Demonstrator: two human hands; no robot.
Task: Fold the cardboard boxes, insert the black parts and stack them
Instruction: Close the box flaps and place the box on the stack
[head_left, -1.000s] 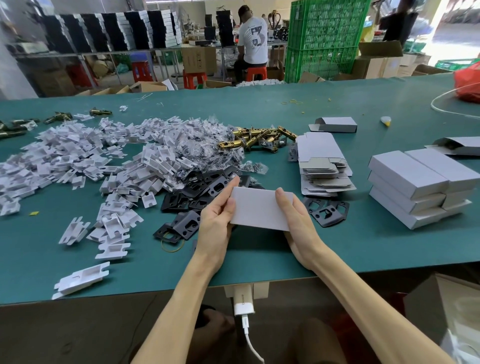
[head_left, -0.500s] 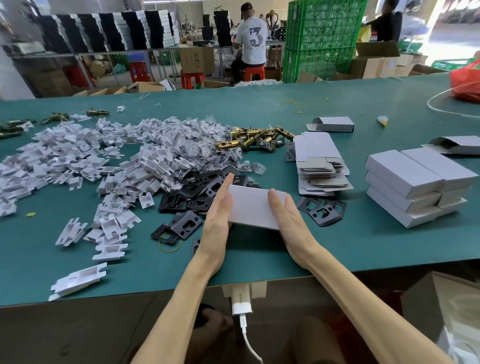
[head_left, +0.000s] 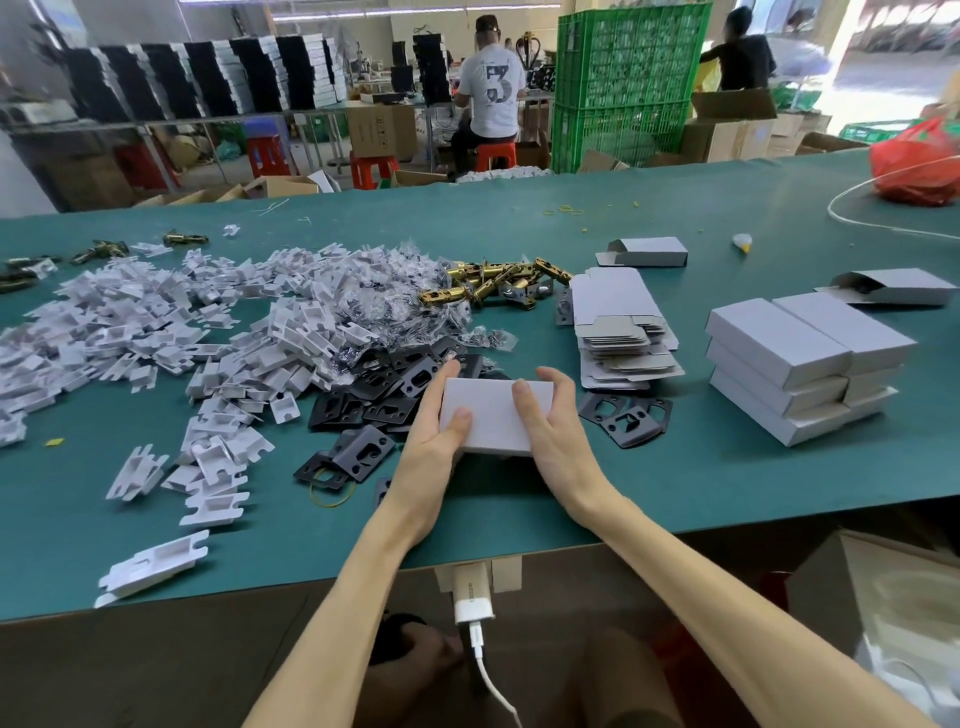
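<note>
- Cardboard, white, folded into a shallow rectangular box (head_left: 496, 415): it sits between both hands, low over the green surface (head_left: 727, 483) near its front edge. Contact with the surface cannot be confirmed.
- Left hand (head_left: 439, 436): grips the left end, thumb on the top face, fingers along the end wall.
- Right hand (head_left: 553, 421): grips the right end, thumb on top, fingers curled over the far corner.
- Handling estimate: thin board, light, stiff along the creases. The wide top panel probably dents under pressure.
- Take hold at the ends and folded edges, not mid-panel.
- Flat black slotted plates (head_left: 395, 387) lie just beyond the box. They look thin and rigid; lift each one by an edge.
- The stack of closed white boxes (head_left: 800, 364) stands well apart to the right. Light boxes shift easily, so align edges when stacking.
</note>
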